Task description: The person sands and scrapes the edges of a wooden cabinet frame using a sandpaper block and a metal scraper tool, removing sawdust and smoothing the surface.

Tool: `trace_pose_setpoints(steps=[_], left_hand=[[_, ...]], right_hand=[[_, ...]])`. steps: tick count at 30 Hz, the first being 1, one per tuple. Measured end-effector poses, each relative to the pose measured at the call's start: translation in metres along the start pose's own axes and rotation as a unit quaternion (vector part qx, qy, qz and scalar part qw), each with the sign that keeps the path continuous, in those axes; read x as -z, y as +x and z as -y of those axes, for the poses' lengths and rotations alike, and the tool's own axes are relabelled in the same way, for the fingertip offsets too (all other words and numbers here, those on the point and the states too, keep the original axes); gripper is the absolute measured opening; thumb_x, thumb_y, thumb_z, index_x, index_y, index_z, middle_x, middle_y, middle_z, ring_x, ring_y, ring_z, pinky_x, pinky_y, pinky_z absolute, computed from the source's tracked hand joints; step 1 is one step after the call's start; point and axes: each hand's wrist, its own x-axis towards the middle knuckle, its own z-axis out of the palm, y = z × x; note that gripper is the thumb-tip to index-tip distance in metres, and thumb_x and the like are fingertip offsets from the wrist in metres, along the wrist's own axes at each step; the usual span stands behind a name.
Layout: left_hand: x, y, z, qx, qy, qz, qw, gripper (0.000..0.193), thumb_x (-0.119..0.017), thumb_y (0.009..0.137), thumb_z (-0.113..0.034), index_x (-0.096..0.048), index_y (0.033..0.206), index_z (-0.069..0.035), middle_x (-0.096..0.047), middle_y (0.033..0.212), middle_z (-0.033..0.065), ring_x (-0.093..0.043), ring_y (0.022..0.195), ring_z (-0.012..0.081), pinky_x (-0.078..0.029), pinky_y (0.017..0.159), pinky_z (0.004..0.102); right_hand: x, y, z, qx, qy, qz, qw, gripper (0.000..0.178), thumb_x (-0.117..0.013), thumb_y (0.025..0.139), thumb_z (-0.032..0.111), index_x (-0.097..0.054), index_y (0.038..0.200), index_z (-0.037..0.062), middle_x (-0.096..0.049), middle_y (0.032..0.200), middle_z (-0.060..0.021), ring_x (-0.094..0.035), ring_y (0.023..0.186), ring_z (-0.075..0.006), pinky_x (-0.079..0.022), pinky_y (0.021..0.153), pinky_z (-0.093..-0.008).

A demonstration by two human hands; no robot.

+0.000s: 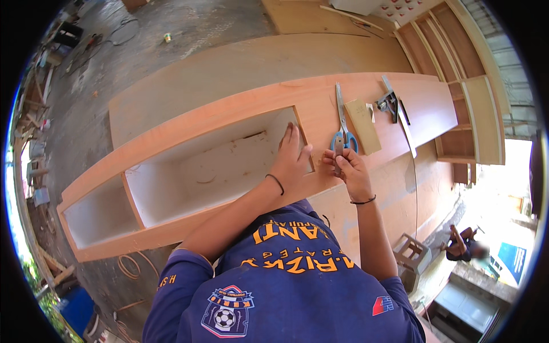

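Note:
A long cabinet carcass [229,117] faced in pink-orange wood lies before me, with white-lined compartments. My left hand [290,159] reaches over the right end of its larger opening, fingers stretched out by the inner edge. In my right hand [351,171] a small flat metal blade [339,147] is pinched upright between thumb and fingers; its exact kind is unclear. Just beyond it lie blue-handled scissors [342,117], partly behind the blade. Beside them rests a wooden block [364,127]. Farther right is a combination square [388,104] with a black head.
A large brown board [189,74] lies beyond the cabinet. A shelved wooden frame [457,86] stands at the right. A thin strip [416,188] hangs off the cabinet's near side. A wooden stool [412,254] and another person [462,246] are at lower right.

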Motion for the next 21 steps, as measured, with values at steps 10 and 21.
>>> trace_pose_setpoints(steps=[10,21], left_hand=[[-0.025,0.036,0.004,0.057,0.175,-0.207,0.961,0.063,-0.060,0.091,-0.030,-0.041,0.136,0.010,-0.045,0.136,0.0321,-0.043,0.126,0.0455,-0.034,0.107,0.0468],[-0.036,-0.010,-0.068,0.264,0.247,-0.034,0.932,0.061,-0.060,0.090,-0.027,-0.043,0.136,0.010,-0.053,0.131,0.0267,-0.050,0.124,0.0407,-0.037,0.106,0.0454]], right_hand=[[0.092,0.037,-0.013,0.108,-0.073,0.045,0.990,0.011,-0.057,0.095,0.010,-0.064,0.096,0.0019,-0.057,0.081,0.0033,-0.051,0.075,-0.0054,-0.043,0.068,-0.0227],[0.127,0.054,0.037,0.015,0.060,0.185,0.981,0.015,-0.057,0.092,0.002,-0.063,0.104,-0.0030,-0.065,0.089,-0.0061,-0.061,0.073,-0.0107,-0.046,0.062,-0.0222]])
